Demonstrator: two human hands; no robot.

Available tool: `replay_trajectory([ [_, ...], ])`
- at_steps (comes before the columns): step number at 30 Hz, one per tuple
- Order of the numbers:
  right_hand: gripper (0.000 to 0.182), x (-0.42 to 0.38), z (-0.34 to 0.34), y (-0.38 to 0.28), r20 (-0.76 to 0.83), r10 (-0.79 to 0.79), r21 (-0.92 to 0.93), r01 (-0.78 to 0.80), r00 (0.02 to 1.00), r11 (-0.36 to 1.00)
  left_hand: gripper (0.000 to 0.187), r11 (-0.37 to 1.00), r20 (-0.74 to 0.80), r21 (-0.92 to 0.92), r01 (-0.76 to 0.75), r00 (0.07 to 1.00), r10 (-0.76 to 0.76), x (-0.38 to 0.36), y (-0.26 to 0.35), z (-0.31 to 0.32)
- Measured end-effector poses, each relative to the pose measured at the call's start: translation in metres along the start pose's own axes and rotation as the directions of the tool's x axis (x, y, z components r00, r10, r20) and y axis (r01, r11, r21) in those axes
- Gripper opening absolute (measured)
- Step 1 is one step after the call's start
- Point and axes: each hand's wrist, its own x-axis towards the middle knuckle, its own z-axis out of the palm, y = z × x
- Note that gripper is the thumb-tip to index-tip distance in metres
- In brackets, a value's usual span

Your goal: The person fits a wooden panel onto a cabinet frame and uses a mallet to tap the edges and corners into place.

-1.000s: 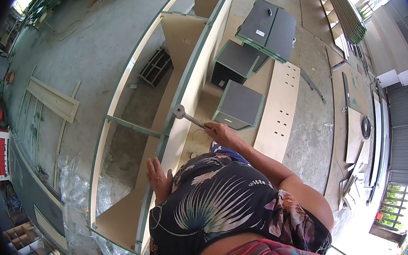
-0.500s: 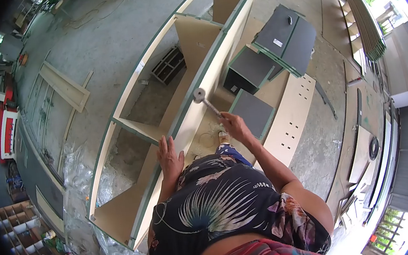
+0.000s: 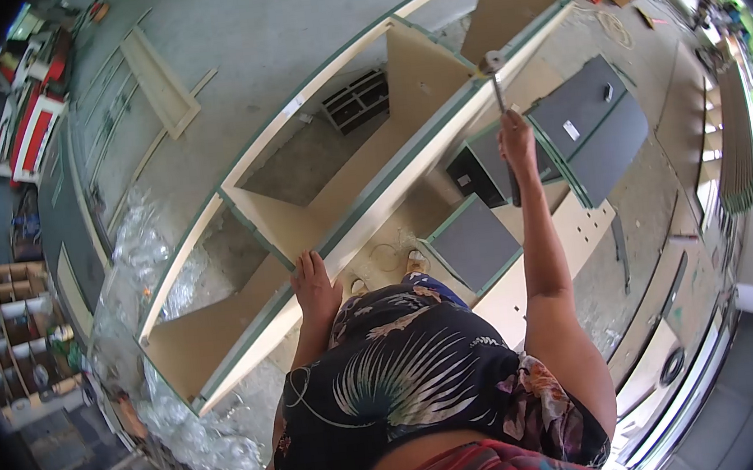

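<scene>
A long wooden cabinet frame (image 3: 389, 177) with dark green edges stretches diagonally before me, open side up and split by cross panels. My left hand (image 3: 315, 288) rests on its near side, fingers laid over the green edge. In my right hand (image 3: 517, 142) is a hammer (image 3: 497, 87), gripped by the handle. The hammer's head overlaps the near edge of the frame in this view, around where a cross panel meets it.
Dark grey panels (image 3: 588, 124) with green edges are stacked right of the frame, and a smaller dark panel (image 3: 472, 242) lies nearer my feet. Clear plastic wrapping (image 3: 167, 409) lies at the left end. A dark slatted rack (image 3: 355, 103) shows through the frame's middle opening.
My right hand has carried the hammer forward and right, farther along the frame's near edge. My view has turned, while my left hand still lies on the edge.
</scene>
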Motion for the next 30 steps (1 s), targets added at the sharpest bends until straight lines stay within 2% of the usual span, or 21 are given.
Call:
replay_trajectory([
  [4,0.032,0.052,-0.007,0.013,-0.007,0.009,0.103,-0.009,1.000,0.995,0.084,0.994,0.031,-0.013,0.111,0.993,-0.110,0.002,0.013,0.001],
  [8,0.025,0.081,-0.014,0.033,0.062,0.005,0.171,-0.016,0.998,0.985,0.083,0.985,0.094,-0.013,0.173,0.981,-0.171,0.001,0.024,-0.008],
  [14,0.022,0.088,-0.022,0.035,0.125,0.106,0.071,-0.116,0.987,0.991,0.084,0.976,0.073,-0.021,0.218,0.974,-0.216,0.004,0.029,-0.006],
  [16,0.023,0.093,-0.026,0.036,0.153,0.080,0.073,-0.092,0.985,0.993,0.082,0.976,0.025,-0.051,0.214,0.977,-0.213,0.002,0.030,-0.005],
  [18,0.024,0.092,-0.024,0.034,0.099,0.070,0.011,-0.071,0.993,0.997,0.081,0.973,0.035,-0.072,0.221,0.975,-0.219,0.001,0.030,-0.007],
  [20,0.026,0.084,-0.019,0.023,0.079,0.046,-0.032,-0.043,0.996,0.999,0.081,0.969,0.038,-0.093,0.228,0.974,-0.225,0.001,0.031,-0.007],
  [23,0.027,0.058,-0.001,0.008,0.081,-0.043,0.025,0.041,0.996,0.999,0.081,0.969,0.022,-0.108,0.222,0.975,-0.221,0.001,0.030,-0.004],
  [26,0.028,0.007,0.030,-0.022,0.243,-0.072,0.145,0.038,0.967,0.989,0.078,0.971,-0.016,-0.111,0.213,0.976,-0.216,0.001,0.027,0.003],
  [28,0.025,-0.027,0.056,-0.034,0.312,-0.085,0.091,0.060,0.946,0.994,0.073,0.971,-0.111,-0.180,0.154,0.978,-0.176,-0.005,0.023,-0.001],
  [30,0.024,-0.069,0.079,-0.045,0.421,-0.078,0.116,0.032,0.903,0.993,0.070,0.961,-0.187,-0.250,0.118,0.968,-0.167,-0.015,0.020,-0.011],
])
